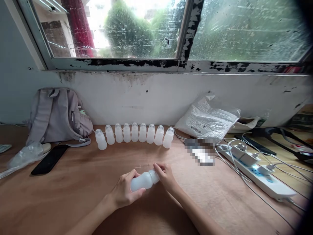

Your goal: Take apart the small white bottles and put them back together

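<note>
A frosted white baby bottle (143, 182) lies tilted between my hands above the table, its capped end pointing to the right. My left hand (124, 191) is wrapped round the bottle's body, thumb along the near side. At the other end, my right hand (165, 174) is closed with thumb and fingers on the clear cap (154, 176), which the fingers partly hide. Beyond both hands, several similar bottles (134, 132) with clear domed caps stand upright in a curved row near the wall.
On the left are a grey backpack (57, 114), a black phone (50, 160) and a clear plastic bag (26, 155). A silvery plastic mailer (207, 117) leans against the wall. To the right, a white power strip (259, 174) holds plugs and trailing cables, with black glasses (281, 135) behind.
</note>
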{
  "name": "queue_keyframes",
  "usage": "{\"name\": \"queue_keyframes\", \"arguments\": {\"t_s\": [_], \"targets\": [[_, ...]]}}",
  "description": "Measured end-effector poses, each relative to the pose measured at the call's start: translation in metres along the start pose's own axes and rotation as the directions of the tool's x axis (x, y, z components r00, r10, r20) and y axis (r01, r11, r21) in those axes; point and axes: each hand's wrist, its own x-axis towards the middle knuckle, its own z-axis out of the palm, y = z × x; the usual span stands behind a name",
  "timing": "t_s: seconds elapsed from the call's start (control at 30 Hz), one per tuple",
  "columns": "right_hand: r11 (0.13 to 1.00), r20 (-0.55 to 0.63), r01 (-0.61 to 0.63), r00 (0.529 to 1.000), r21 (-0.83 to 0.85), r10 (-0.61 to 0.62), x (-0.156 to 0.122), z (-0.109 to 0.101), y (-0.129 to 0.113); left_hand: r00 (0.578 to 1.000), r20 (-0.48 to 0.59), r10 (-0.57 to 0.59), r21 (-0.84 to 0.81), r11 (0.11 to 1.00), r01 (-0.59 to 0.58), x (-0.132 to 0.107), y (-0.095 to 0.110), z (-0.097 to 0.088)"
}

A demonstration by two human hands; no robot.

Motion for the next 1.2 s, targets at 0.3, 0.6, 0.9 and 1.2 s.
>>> {"name": "queue_keyframes", "arguments": {"t_s": [0.3,0.6,0.9,1.2], "targets": [[0.998,-0.035,-0.013,0.999,0.069,0.015,-0.001,0.005,-0.013,0.997,-0.002,-0.074,-0.025,0.997,0.074,-0.009,0.017,-0.011],[0.994,-0.421,-0.108,0.901,0.021,0.107,0.019,-0.049,0.007,0.934,-0.005,-0.357,-0.416,0.850,0.323,-0.047,-0.003,-0.031],[0.677,-0.363,-0.271,0.932,-0.684,0.006,0.034,-0.056,0.030,0.788,-0.021,-0.615,-0.667,0.595,0.448,-0.066,-0.017,-0.044],[0.717,-0.382,-0.254,0.924,-0.649,-0.018,0.038,-0.048,0.034,0.859,0.041,-0.510,-0.668,0.626,0.403,-0.021,-0.011,-0.036]]}}
